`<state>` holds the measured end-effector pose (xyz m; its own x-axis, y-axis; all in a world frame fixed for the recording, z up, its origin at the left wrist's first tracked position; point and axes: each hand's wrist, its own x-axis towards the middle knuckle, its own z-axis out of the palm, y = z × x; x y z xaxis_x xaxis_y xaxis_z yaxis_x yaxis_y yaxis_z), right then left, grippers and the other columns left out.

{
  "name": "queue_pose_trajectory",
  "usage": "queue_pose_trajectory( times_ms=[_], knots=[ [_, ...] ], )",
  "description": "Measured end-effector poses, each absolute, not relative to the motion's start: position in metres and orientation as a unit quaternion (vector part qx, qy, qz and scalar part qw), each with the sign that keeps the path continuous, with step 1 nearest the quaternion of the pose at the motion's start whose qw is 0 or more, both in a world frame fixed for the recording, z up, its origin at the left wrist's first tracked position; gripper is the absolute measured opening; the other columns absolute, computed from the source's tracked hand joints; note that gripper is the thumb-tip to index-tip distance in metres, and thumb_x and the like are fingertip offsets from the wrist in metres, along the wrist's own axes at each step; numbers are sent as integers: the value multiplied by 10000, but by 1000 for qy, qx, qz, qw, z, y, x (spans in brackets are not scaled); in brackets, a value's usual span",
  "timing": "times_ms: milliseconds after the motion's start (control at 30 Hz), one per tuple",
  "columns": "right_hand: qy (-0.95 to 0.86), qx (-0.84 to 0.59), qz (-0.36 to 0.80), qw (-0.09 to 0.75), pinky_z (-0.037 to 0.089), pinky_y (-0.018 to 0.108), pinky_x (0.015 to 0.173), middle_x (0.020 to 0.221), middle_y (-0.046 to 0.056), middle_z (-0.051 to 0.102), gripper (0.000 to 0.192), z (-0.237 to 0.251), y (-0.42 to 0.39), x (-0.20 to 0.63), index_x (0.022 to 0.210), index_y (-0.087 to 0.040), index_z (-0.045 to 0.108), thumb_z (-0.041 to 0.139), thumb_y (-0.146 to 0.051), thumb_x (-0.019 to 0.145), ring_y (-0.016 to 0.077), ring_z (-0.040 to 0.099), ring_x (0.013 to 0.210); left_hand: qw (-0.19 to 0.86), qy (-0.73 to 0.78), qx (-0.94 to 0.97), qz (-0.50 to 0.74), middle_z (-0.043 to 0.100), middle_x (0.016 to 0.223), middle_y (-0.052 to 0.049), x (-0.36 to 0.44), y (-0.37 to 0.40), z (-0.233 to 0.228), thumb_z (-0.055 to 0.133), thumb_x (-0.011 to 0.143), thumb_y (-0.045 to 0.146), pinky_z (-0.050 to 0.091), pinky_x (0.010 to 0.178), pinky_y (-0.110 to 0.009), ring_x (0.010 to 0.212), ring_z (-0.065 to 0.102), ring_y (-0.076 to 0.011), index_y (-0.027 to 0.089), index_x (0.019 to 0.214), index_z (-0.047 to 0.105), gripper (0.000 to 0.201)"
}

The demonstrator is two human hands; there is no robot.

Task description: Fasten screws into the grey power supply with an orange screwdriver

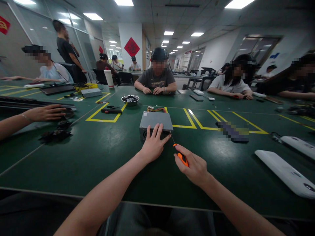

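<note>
Left hand [154, 142] lies flat, fingers spread, on the near top edge of a grey rectangular metal box [156, 124], gripping nothing, only pressing down. Box sits on the dark green table [103, 154] straight ahead, just short of the yellow floor-style tape lines [187, 123]. Right hand [194, 167] is closed around an orange-handled screwdriver [181, 157]; its thin shaft points at the box's near right corner. Coloured wires [155, 109] show behind the box. Small metal bowl [130, 99] stands farther back. A co-worker's hand [46, 113] rests at far left. White flat panel [285, 172] lies right.
</note>
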<state>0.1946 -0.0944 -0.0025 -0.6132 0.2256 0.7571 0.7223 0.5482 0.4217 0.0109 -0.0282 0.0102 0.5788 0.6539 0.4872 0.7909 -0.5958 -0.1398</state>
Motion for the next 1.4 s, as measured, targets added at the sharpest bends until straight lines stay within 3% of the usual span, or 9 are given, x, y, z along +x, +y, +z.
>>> queue_pose_trajectory(
  times_ms=[100, 200, 500, 667, 833, 967, 1100, 1267, 1400],
  knots=[
    [-823, -306, -349, 328, 512, 313, 812, 1156, 126, 574, 194, -3, -95, 194, 875, -194, 570, 609, -92, 715, 234, 527, 1106, 169, -413, -873, -197, 205, 1443, -106, 10, -29, 12, 522, 774, 202, 104, 1040, -561, 1329, 148, -321, 313, 1274, 403, 526],
    [-823, -314, -338, 330, 522, 295, 811, 1164, 116, 572, 164, -5, -95, 192, 859, -191, 580, 584, -97, 724, 230, 540, 1092, 166, -415, -874, -193, 207, 1446, -102, 9, -30, 13, 505, 786, 208, 102, 1041, -563, 1328, 150, -321, 304, 1287, 390, 522],
    [-784, -323, -380, 370, 508, 197, 622, 1065, 108, 629, 303, -7, -91, 205, 927, -201, 505, 670, -108, 691, 123, 640, 783, 172, -417, -873, -184, 190, 1449, -130, 11, -29, 11, 480, 806, 210, 104, 1033, -576, 1335, 122, -329, 280, 1298, 379, 508],
    [-796, -329, -351, 367, 527, 280, 752, 1151, 107, 571, 279, -5, -92, 202, 918, -202, 507, 640, -84, 703, 187, 590, 996, 178, -415, -874, -179, 199, 1447, -132, 12, -29, 10, 477, 811, 208, 118, 1028, -582, 1332, 126, -340, 261, 1298, 386, 498],
    [-807, -348, -286, 381, 535, 372, 815, 1379, 131, 330, 264, -9, -91, 199, 933, -189, 508, 554, -37, 722, 256, 470, 1166, 178, -416, -874, -176, 210, 1444, -130, 12, -29, 10, 466, 821, 221, 125, 1026, -585, 1331, 133, -339, 259, 1302, 380, 490],
    [-820, -326, -321, 343, 540, 234, 659, 1286, 134, 464, 299, -12, -90, 203, 1001, -197, 510, 565, -59, 742, 191, 581, 1018, 172, -418, -875, -171, 202, 1449, -124, 12, -29, 10, 477, 812, 213, 121, 1028, -584, 1331, 126, -343, 259, 1309, 372, 510],
    [-781, -344, -352, 384, 513, 215, 664, 1131, 94, 600, 295, -7, -90, 206, 961, -206, 511, 635, -98, 715, 143, 634, 865, 169, -418, -877, -165, 197, 1452, -124, 13, -29, 11, 481, 808, 206, 114, 1030, -581, 1333, 123, -341, 259, 1308, 374, 514],
    [-813, -329, -329, 350, 506, 332, 820, 1298, 136, 471, 309, 2, -96, 201, 983, -207, 511, 612, -82, 718, 243, 516, 1123, 175, -423, -874, -165, 203, 1445, -140, 14, -31, 12, 467, 820, 219, 122, 1025, -585, 1334, 114, -350, 257, 1307, 375, 498],
    [-829, -310, -348, 309, 519, 253, 765, 1268, 148, 499, 341, 4, -99, 195, 1056, -212, 527, 598, -101, 741, 219, 535, 1100, 175, -421, -876, -159, 189, 1449, -143, 15, -31, 12, 480, 812, 224, 108, 1029, -583, 1334, 104, -355, 251, 1307, 378, 506]
  ],
)
